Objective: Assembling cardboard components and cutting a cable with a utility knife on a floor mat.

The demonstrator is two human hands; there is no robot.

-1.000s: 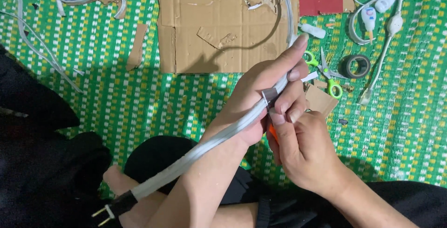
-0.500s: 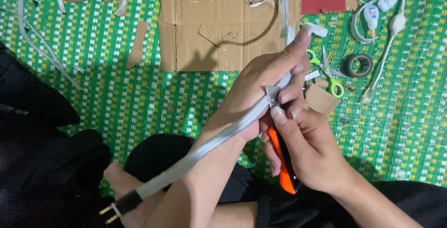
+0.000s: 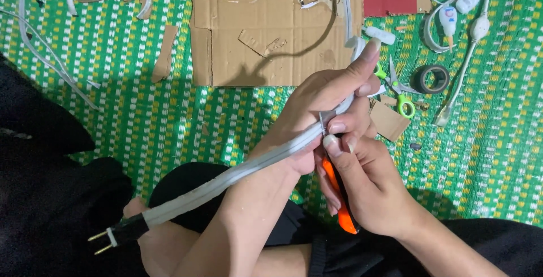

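My left hand (image 3: 322,110) grips a flat white electrical cable (image 3: 226,178) that runs down-left to a black plug (image 3: 116,236) with two brass prongs. Its index finger stretches along the cable toward the upper right. My right hand (image 3: 362,178) holds an orange and black utility knife (image 3: 338,198), thumb pressed near the blade. The metal blade (image 3: 327,120) rests against the cable just under my left fingers. Both hands touch each other above my lap.
A flattened cardboard sheet (image 3: 254,22) lies on the green woven mat (image 3: 169,118). To the right are green-handled scissors (image 3: 399,87), a roll of black tape (image 3: 431,78), white cords with switches (image 3: 458,14) and cardboard scraps (image 3: 389,121). More white cable (image 3: 39,56) lies at left.
My right hand slid down the knife so more of the orange handle shows below it. The blade stays on the cable. The plug end shifted slightly in view.
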